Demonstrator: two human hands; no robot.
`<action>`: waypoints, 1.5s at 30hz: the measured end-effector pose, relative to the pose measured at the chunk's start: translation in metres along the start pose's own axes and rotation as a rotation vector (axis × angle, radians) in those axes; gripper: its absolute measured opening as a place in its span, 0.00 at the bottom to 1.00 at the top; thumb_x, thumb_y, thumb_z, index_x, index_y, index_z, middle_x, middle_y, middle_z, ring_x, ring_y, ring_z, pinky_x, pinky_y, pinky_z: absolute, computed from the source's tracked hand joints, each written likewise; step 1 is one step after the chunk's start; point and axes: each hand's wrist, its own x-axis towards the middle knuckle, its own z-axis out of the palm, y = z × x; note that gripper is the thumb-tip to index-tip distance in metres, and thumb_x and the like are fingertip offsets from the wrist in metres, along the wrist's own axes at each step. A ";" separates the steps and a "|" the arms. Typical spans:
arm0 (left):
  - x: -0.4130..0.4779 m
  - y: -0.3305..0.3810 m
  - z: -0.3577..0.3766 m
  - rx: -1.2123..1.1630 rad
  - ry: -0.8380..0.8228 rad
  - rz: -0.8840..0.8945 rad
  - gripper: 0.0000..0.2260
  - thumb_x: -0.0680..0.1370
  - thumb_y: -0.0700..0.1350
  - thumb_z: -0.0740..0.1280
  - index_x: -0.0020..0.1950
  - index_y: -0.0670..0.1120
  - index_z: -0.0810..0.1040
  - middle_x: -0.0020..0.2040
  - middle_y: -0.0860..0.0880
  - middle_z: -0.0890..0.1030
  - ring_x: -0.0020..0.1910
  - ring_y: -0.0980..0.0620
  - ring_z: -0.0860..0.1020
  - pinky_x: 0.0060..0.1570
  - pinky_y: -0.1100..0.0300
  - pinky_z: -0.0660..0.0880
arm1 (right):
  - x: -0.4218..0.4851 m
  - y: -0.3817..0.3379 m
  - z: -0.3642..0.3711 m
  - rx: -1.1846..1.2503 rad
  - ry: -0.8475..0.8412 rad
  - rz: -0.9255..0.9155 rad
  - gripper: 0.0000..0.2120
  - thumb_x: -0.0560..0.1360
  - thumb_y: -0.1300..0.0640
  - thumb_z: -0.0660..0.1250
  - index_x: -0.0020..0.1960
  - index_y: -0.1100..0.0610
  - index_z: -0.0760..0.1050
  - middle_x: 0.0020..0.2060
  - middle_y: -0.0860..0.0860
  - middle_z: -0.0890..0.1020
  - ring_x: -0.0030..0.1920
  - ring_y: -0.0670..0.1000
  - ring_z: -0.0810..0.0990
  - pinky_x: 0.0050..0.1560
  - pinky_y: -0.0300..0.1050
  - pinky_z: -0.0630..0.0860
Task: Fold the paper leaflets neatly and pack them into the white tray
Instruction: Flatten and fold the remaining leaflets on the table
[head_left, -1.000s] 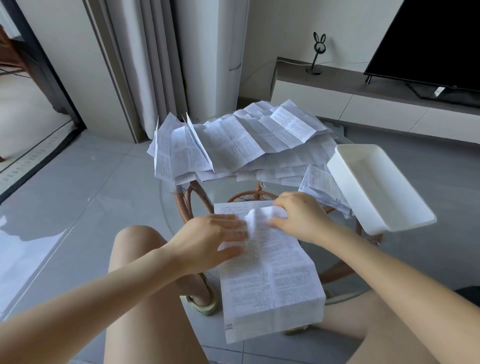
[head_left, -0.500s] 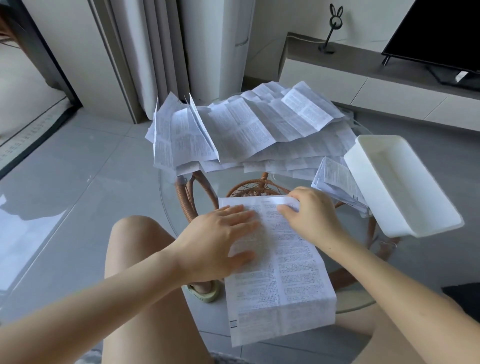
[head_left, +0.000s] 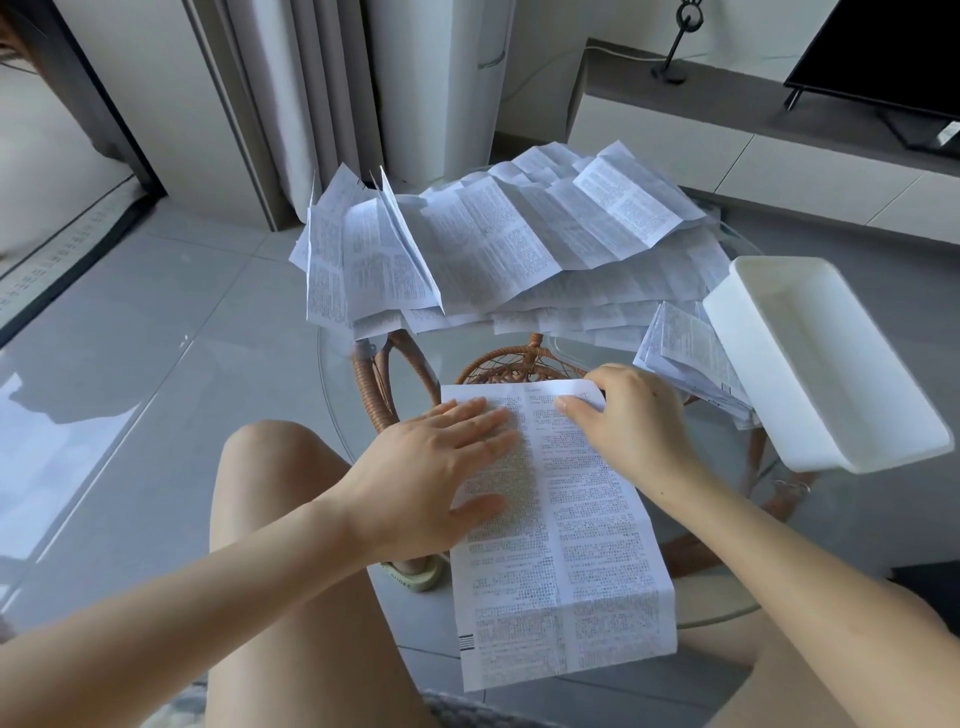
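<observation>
Left hand (head_left: 441, 467) flat, fingers straight and spread, pressing the left half of the leaflet (head_left: 571, 561). Right hand (head_left: 634, 421) pinches the far right corner, fingertips curled at the edge. The leaflet lies printed side up on the glass table (head_left: 467, 340), centre to lower centre of the frame, with its near end hanging past the table rim toward our lap.

Risks, as we judge them:
1. The near end is unsupported and glass gives little friction. If the left palm lifts before a crease is set, the sheet could slide off.
2. If the right hand brings its corner over without matching edge to edge, the fold lands skewed and the packet won't sit neatly in the tray.
3. Old creases across the sheet may pull a new fold off line.

Orientation: the long axis runs from the centre of the frame down toward the lower right, slightly tilted. The far short edge points at the pile. Text lines run across the short way, and a striped mark sits at the near left corner.

Outward: a loose pile of unfolded leaflets (head_left: 519, 249) fills the upper centre. One folded packet (head_left: 685, 353) lies right of centre, up against the white tray (head_left: 769, 374) as far as we can tell. The tray's near end overhangs the rim at the right of the frame — a nudge from the right forearm could tip it.
</observation>
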 end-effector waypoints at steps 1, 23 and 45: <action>0.000 0.000 0.000 0.000 0.002 -0.003 0.27 0.76 0.59 0.58 0.68 0.46 0.75 0.68 0.46 0.74 0.69 0.47 0.71 0.68 0.49 0.64 | 0.000 0.000 0.000 -0.001 -0.002 0.007 0.18 0.74 0.49 0.70 0.37 0.64 0.75 0.30 0.52 0.75 0.33 0.53 0.72 0.29 0.40 0.59; 0.000 -0.003 0.003 -0.029 -0.010 -0.021 0.27 0.76 0.59 0.57 0.70 0.46 0.73 0.70 0.46 0.71 0.71 0.47 0.68 0.70 0.47 0.60 | -0.003 -0.005 -0.005 0.013 0.015 0.150 0.23 0.72 0.47 0.71 0.62 0.56 0.72 0.49 0.51 0.79 0.51 0.53 0.77 0.43 0.41 0.65; 0.012 0.000 -0.004 0.044 0.005 -0.043 0.25 0.75 0.60 0.57 0.63 0.47 0.80 0.65 0.48 0.78 0.64 0.47 0.76 0.60 0.51 0.74 | 0.009 -0.006 -0.026 0.539 0.010 0.467 0.11 0.72 0.61 0.72 0.32 0.55 0.76 0.32 0.48 0.80 0.41 0.52 0.81 0.47 0.47 0.77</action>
